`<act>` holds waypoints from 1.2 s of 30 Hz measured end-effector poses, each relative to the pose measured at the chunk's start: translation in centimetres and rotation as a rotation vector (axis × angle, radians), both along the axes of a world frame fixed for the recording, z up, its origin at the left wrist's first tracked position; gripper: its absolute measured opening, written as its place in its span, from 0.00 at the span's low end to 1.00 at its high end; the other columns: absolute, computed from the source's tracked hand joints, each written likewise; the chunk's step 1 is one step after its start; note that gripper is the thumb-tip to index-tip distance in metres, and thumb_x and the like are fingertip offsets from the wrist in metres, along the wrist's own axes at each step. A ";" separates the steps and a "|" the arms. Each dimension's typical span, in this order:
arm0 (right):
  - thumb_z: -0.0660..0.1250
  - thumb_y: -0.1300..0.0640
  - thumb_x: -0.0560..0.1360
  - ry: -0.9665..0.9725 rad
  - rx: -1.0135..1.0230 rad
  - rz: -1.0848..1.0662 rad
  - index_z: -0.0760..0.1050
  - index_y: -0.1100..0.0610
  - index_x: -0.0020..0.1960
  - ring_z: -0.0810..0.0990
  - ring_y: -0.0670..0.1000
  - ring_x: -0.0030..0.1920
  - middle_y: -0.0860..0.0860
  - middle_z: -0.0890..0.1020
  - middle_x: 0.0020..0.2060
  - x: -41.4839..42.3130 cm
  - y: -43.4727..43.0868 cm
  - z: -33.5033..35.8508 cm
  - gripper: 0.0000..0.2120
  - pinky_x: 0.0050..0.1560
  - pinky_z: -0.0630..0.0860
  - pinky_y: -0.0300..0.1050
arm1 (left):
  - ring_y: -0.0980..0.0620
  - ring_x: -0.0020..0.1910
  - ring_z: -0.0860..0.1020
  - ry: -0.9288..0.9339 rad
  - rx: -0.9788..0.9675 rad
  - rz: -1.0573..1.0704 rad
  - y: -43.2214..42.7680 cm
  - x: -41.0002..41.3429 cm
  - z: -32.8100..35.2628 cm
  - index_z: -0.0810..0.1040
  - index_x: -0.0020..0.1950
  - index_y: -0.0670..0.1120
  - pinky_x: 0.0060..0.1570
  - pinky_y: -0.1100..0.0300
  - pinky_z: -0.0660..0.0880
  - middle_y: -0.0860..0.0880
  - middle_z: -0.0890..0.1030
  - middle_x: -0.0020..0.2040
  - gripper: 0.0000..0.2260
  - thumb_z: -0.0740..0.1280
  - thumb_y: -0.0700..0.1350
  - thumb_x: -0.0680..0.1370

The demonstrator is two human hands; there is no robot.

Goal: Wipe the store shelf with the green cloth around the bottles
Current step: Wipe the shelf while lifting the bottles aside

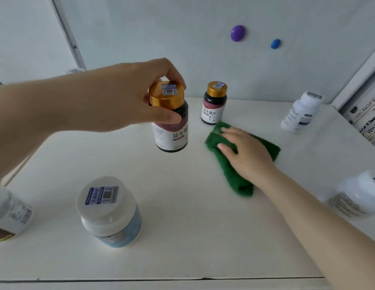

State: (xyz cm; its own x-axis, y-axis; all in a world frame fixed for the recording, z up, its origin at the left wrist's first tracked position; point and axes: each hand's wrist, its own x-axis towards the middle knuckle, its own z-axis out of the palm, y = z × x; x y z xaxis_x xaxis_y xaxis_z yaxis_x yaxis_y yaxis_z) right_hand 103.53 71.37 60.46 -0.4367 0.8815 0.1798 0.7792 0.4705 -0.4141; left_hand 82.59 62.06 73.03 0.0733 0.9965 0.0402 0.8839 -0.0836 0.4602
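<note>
My left hand grips the gold cap of a dark bottle with a white label and holds it lifted above the white shelf. My right hand lies flat on the folded green cloth, pressing it onto the shelf right of centre. A second dark bottle with a gold cap stands at the back, just beyond the cloth's far end.
A white jar with a blue label stands front left. White bottles sit at the far left edge, back right and right edge. A purple magnet and a blue magnet are on the back wall. Boxes stand at the right.
</note>
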 end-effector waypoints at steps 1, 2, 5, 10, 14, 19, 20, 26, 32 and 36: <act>0.59 0.53 0.78 0.027 -0.020 0.109 0.69 0.51 0.67 0.63 0.42 0.70 0.43 0.68 0.69 -0.4 -1.3 0.1 0.18 0.63 0.55 0.30 | 0.50 0.45 0.81 -0.002 -0.002 -0.002 0.0 -0.1 0.0 0.66 0.49 0.69 0.49 0.44 0.77 0.55 0.80 0.47 0.18 0.64 0.63 0.60; 0.61 0.55 0.77 0.071 -0.042 0.215 0.71 0.50 0.65 0.63 0.40 0.69 0.41 0.69 0.67 -0.6 -3.0 0.2 0.17 0.62 0.54 0.26 | 0.50 0.44 0.81 -0.003 0.001 -0.003 0.0 -0.3 -0.1 0.66 0.49 0.68 0.49 0.44 0.77 0.55 0.81 0.47 0.18 0.64 0.63 0.60; 0.65 0.61 0.74 0.170 -0.183 0.505 0.77 0.49 0.59 0.67 0.33 0.65 0.36 0.73 0.61 0.2 -8.0 0.4 0.15 0.64 0.55 0.23 | 0.51 0.45 0.81 0.002 0.004 0.001 0.0 -0.7 -0.1 0.66 0.49 0.68 0.49 0.45 0.77 0.56 0.80 0.48 0.18 0.64 0.64 0.60; 0.65 0.61 0.73 0.412 -0.355 0.459 0.78 0.39 0.50 0.76 0.31 0.52 0.32 0.81 0.49 1.0 -7.5 2.7 0.16 0.52 0.65 0.21 | 0.51 0.48 0.79 0.011 0.007 0.003 -0.2 -1.1 0.0 0.67 0.51 0.66 0.51 0.47 0.75 0.57 0.79 0.50 0.19 0.63 0.64 0.61; 0.66 0.58 0.73 0.406 -0.057 0.175 0.75 0.40 0.56 0.74 0.31 0.53 0.36 0.78 0.54 -2.0 -1.9 2.8 0.16 0.53 0.64 0.21 | 0.53 0.49 0.78 0.026 0.006 0.010 -0.2 -1.5 0.3 0.67 0.53 0.64 0.49 0.58 0.73 0.57 0.78 0.51 0.20 0.63 0.63 0.62; 0.60 0.51 0.77 0.108 -0.137 0.159 0.66 0.45 0.68 0.70 0.51 0.65 0.47 0.71 0.68 -6.4 1.3 0.5 0.19 0.55 0.63 0.35 | 0.52 0.48 0.79 0.051 0.030 0.010 -0.7 -1.7 0.5 0.67 0.53 0.64 0.51 0.49 0.75 0.56 0.79 0.51 0.20 0.63 0.63 0.62; 0.60 0.50 0.77 0.103 -0.152 0.196 0.66 0.45 0.68 0.71 0.51 0.65 0.47 0.71 0.68 -7.0 1.1 0.5 0.20 0.55 0.63 0.36 | 0.51 0.48 0.79 0.053 0.033 0.012 -0.8 -1.8 0.6 0.67 0.53 0.64 0.51 0.48 0.75 0.56 0.79 0.50 0.20 0.63 0.63 0.62; 0.66 0.56 0.74 0.127 -0.314 0.575 0.72 0.39 0.62 0.65 0.31 0.61 0.38 0.71 0.64 -3.7 -5.0 0.8 0.19 0.57 0.55 0.17 | 0.54 0.48 0.78 0.021 0.022 0.005 -0.8 -1.6 0.4 0.67 0.52 0.65 0.51 0.56 0.74 0.57 0.78 0.51 0.20 0.64 0.63 0.62; 0.67 0.48 0.70 0.251 -0.602 0.618 0.77 0.34 0.53 0.75 0.33 0.56 0.32 0.79 0.53 4.2 -10.6 2.0 0.13 0.57 0.65 0.23 | 0.55 0.46 0.78 0.002 0.023 -0.041 -1.2 -0.4 0.3 0.68 0.54 0.63 0.46 0.60 0.75 0.58 0.77 0.49 0.20 0.63 0.62 0.63; 0.69 0.55 0.71 0.550 -0.256 0.145 0.77 0.30 0.40 0.79 0.32 0.41 0.30 0.82 0.40 5.5 -7.9 3.2 0.17 0.43 0.71 0.24 | 0.55 0.47 0.78 0.017 0.030 -0.077 -1.3 0.9 0.7 0.68 0.56 0.61 0.46 0.58 0.75 0.59 0.77 0.50 0.22 0.63 0.62 0.63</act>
